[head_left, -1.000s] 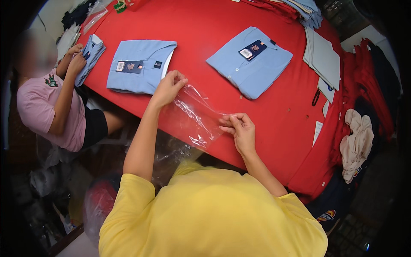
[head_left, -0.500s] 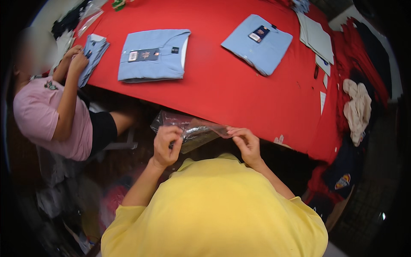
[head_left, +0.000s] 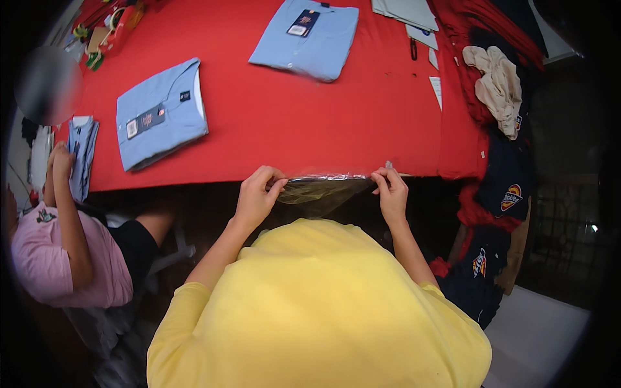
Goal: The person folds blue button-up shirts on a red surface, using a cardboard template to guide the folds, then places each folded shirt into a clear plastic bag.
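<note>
At the far left a person in a pink top [head_left: 61, 262] sits by the counter [head_left: 291, 123]. Their hand [head_left: 61, 161] rests on a small folded blue cloth [head_left: 83, 155].

The left hand [head_left: 257, 197] pinches one end of a clear bag [head_left: 320, 187]. Its grip is pressed together, thumb on fingers, with the bag's edge inside. The right hand [head_left: 392, 194] pinches the other end the same way. The bag hangs between them, pulled flat along the top, right at the near edge of the counter and just in front of the yellow shirt [head_left: 317, 310] the person wears.

The bag looks very thin, light and soft. It would flop and wrinkle if let go. It is likely slippery, so a tight pinch at the top edge, one near each corner, seems the best place to hold it. A hard pull might stretch or tear it.

The counter has a red cover. A folded blue shirt [head_left: 162, 113] lies on its left part and another one [head_left: 307, 39] lies farther back. White sheets [head_left: 407, 13] lie near the far right corner. On the right, a cream cloth [head_left: 498, 84] sits on a heap of red and dark clothes [head_left: 504, 194]. The room around is dim.
</note>
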